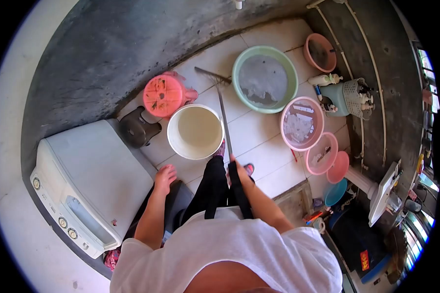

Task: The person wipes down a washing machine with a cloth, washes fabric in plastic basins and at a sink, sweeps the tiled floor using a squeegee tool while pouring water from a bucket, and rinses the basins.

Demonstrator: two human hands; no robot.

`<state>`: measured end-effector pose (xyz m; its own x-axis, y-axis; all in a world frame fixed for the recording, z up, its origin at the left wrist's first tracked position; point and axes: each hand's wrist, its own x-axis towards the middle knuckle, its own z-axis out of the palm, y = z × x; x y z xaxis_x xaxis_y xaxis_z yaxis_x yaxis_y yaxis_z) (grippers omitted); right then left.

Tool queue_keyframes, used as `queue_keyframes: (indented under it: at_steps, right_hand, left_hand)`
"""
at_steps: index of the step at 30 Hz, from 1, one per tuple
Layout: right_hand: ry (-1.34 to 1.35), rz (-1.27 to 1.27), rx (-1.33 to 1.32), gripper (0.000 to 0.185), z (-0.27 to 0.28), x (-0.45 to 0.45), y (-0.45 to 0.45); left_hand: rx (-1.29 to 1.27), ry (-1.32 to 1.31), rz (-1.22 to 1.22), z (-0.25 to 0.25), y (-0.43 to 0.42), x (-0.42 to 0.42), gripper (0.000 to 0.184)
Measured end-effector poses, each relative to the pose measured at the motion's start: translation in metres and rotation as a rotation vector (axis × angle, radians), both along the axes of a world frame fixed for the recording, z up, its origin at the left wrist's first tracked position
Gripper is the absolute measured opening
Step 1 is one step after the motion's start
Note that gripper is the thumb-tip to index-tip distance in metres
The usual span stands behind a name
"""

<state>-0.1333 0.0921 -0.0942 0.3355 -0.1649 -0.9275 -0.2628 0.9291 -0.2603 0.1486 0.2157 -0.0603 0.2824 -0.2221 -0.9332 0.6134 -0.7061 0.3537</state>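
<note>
My right hand [240, 175] is closed round the grey pole of a long-handled floor squeegee [225, 112]. Its thin bar head lies on the tiles near the wall, left of the large green basin [293, 78], which holds cloudy water. A black strap hangs in front of my right hand and partly covers it. My left hand [165, 177] holds nothing, its fingers loosely bent and slightly apart, beside the white washing machine [93, 166]. Ahead of my feet stands a white bucket [169, 134], with a pinkish-red stool [157, 95] just beyond it.
A dark stool [139, 128] stands by the washing machine. To the right are pink basins [322, 122], one holding water and pale pieces, a blue basin [335, 193], bottles [322, 79] and a grey basket [352, 97]. A sink [382, 195] juts from the right wall.
</note>
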Motion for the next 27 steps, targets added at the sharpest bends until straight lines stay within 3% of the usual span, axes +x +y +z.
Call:
queue_keyframes:
  at_steps: [2, 5, 8, 11, 12, 14, 18, 19, 20, 23, 24, 25, 27]
  right_hand:
    - [-0.005, -0.093, 0.094, 0.052, 0.005, 0.015, 0.003]
    - [0.075, 0.011, 0.134, 0.043, 0.039, 0.056, 0.002]
    - [-0.105, 0.069, -0.123, 0.045, 0.030, 0.065, 0.015]
    - [-0.270, 0.501, -0.243, 0.057, 0.025, 0.060, -0.001]
    - [-0.328, 0.578, -0.473, 0.057, 0.024, 0.056, -0.003]
    - [-0.361, 0.712, -0.676, 0.057, 0.027, 0.045, -0.012]
    - [-0.381, 0.661, -0.640, 0.054, 0.036, 0.032, -0.035]
    - [-0.389, 0.622, -0.512, 0.051, 0.039, 0.027, -0.043]
    - [-0.396, 0.583, -0.384, 0.048, 0.042, 0.022, -0.051]
    - [-0.319, 0.488, -0.406, 0.042, 0.040, -0.013, -0.068]
    - [-0.277, 0.549, -0.454, 0.036, 0.035, -0.029, -0.077]
    - [-0.297, 0.416, -0.382, 0.033, 0.031, -0.050, -0.085]
    - [-0.123, 0.626, -0.546, 0.038, 0.031, -0.092, -0.105]
  left_hand:
    - [-0.045, 0.062, -0.173, 0.001, -0.015, -0.015, 0.038]
    - [0.035, 0.216, -0.336, 0.011, -0.067, -0.058, 0.043]
    - [0.082, 0.407, -0.597, 0.048, -0.104, -0.086, 0.036]
    - [0.087, 0.607, -0.435, 0.024, -0.091, -0.079, 0.032]
    - [0.073, 0.621, -0.361, 0.027, -0.094, -0.078, 0.028]
    - [0.057, 0.633, -0.372, 0.014, -0.093, -0.074, 0.027]
    - [-0.050, 0.744, -0.277, 0.003, -0.107, -0.091, 0.023]
    - [-0.057, 0.768, -0.218, 0.005, -0.112, -0.096, 0.021]
    - [-0.051, 0.763, -0.216, 0.009, -0.115, -0.099, 0.021]
    - [0.130, 0.451, -0.254, 0.007, -0.119, -0.094, 0.018]
    - [0.250, 0.327, -0.521, 0.006, -0.112, -0.082, 0.020]
    - [0.278, 0.235, -0.556, -0.004, -0.094, -0.068, 0.022]
    - [0.372, -0.060, -0.735, -0.008, -0.080, -0.056, 0.027]
